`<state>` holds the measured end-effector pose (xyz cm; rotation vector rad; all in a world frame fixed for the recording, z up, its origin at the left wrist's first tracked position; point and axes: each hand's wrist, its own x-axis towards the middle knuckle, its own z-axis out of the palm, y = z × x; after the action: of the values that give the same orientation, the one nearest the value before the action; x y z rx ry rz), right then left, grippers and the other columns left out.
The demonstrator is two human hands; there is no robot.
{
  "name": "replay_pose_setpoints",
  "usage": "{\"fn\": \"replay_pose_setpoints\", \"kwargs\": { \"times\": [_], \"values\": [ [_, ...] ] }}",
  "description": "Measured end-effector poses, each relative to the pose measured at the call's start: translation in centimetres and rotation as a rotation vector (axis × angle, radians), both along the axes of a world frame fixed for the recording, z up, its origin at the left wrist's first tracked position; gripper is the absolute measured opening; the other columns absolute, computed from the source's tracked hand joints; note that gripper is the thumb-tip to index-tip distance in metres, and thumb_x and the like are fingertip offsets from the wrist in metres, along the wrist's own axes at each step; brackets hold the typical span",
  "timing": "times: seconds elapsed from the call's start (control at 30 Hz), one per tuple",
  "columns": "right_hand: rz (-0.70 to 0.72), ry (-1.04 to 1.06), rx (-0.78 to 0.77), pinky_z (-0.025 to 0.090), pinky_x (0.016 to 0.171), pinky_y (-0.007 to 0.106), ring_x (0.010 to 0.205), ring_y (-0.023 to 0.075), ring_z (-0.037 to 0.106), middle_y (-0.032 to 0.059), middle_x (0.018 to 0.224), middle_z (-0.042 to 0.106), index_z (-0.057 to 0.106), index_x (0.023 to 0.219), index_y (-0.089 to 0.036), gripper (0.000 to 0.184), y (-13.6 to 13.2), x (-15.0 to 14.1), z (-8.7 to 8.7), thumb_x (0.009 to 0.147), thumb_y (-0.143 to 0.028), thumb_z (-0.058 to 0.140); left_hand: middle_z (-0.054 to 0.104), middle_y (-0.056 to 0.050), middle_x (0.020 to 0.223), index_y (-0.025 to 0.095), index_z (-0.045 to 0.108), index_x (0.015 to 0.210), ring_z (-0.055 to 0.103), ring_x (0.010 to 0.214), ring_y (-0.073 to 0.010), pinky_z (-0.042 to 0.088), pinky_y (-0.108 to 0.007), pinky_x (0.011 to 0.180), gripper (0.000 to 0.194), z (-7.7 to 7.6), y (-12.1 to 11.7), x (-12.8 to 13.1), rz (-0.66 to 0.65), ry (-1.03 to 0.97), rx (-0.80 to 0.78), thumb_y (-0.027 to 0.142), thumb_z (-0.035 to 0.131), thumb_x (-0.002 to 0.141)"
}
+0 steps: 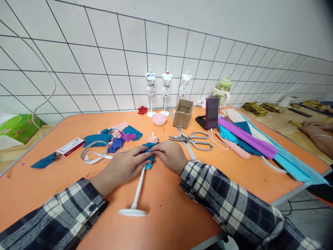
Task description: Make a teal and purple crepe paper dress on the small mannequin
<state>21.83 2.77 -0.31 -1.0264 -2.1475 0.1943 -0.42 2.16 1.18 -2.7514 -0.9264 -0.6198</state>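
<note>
A small doll mannequin lies on the orange table, its white pole and round base pointing toward me. Teal fabric is wrapped around its pink torso. My left hand pinches the teal fabric from the left, fingers closed on it. My right hand pinches the same fabric from the right, fingertips meeting the left ones. Both wrists rest on the table in plaid sleeves.
Scissors lie just right of my hands. Fabric scraps, a measuring tape and a red-white box lie left. Three dressed mannequins, a pink bowl, a cardboard box stand behind. Folded cloth lies right; another person's hand is at far right.
</note>
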Motion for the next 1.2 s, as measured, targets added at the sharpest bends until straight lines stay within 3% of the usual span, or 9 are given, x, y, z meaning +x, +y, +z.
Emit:
{"fn": "replay_pose_setpoints", "kwargs": {
  "times": [0.2,0.33,0.53,0.8,1.07,1.2],
  "values": [
    [0.053,0.013,0.039,0.046,0.082,0.028,0.091,0.0173,0.067,0.003,0.097,0.076,0.075,0.098,-0.022,0.018,0.3,0.1,-0.3,0.095,-0.022,0.057,0.069,-0.008,0.126,0.027,0.066,0.125,0.072,0.088,-0.0221,0.056,-0.031,0.065,0.032,-0.8,0.4,-0.5,-0.025,0.055,0.089,0.031,0.048,0.098],
    [0.02,-0.011,0.028,0.045,0.082,0.029,0.089,0.0181,0.067,0.0038,0.095,0.076,0.075,0.097,-0.021,0.015,0.1,-0.1,-0.2,0.093,-0.021,0.06,0.071,-0.009,0.122,0.025,0.065,0.121,0.073,0.093,-0.0228,0.057,-0.032,0.072,0.029,-1.1,0.5,-0.6,-0.03,0.035,0.109,0.033,0.049,0.098],
    [-0.021,-0.053,-0.016,0.044,0.083,0.031,0.092,0.0187,0.065,0.0034,0.099,0.076,0.075,0.1,-0.021,0.015,-0.6,-0.4,0.1,0.092,-0.021,0.062,0.074,-0.009,0.11,0.02,0.057,0.123,0.072,0.095,-0.021,0.055,-0.03,0.08,0.031,-0.7,0.3,-0.5,0.044,0.009,-0.013,0.035,0.052,0.097],
    [-0.116,0.008,-0.132,0.045,0.079,0.028,0.089,0.017,0.066,0.0012,0.096,0.075,0.074,0.098,-0.023,0.013,-0.9,-0.9,0.3,0.091,-0.023,0.063,0.074,-0.009,0.112,0.019,0.061,0.119,0.072,0.097,-0.0207,0.055,-0.029,0.081,0.029,-0.4,0.3,-0.3,0.009,0.003,0.082,0.036,0.052,0.097],
    [-0.105,0.022,-0.135,0.042,0.071,0.027,0.08,0.0161,0.062,-0.0011,0.087,0.072,0.066,0.105,-0.021,0.017,-1.1,-1.0,0.7,0.088,-0.02,0.066,0.075,-0.007,0.113,0.02,0.067,0.114,0.072,0.098,-0.0198,0.057,-0.028,0.078,0.029,-0.1,0.4,-0.1,-0.047,-0.009,0.114,0.037,0.049,0.098],
    [-0.093,-0.078,-0.035,0.039,0.071,0.029,0.08,0.0173,0.057,0.002,0.084,0.068,0.07,0.091,-0.02,0.006,-0.9,-0.7,0.6,0.089,-0.024,0.067,0.075,-0.008,0.112,0.018,0.066,0.114,0.072,0.098,-0.0204,0.057,-0.028,0.079,0.03,0.0,0.5,-0.2,-0.046,-0.003,0.096,0.036,0.049,0.098]
  ]
}}
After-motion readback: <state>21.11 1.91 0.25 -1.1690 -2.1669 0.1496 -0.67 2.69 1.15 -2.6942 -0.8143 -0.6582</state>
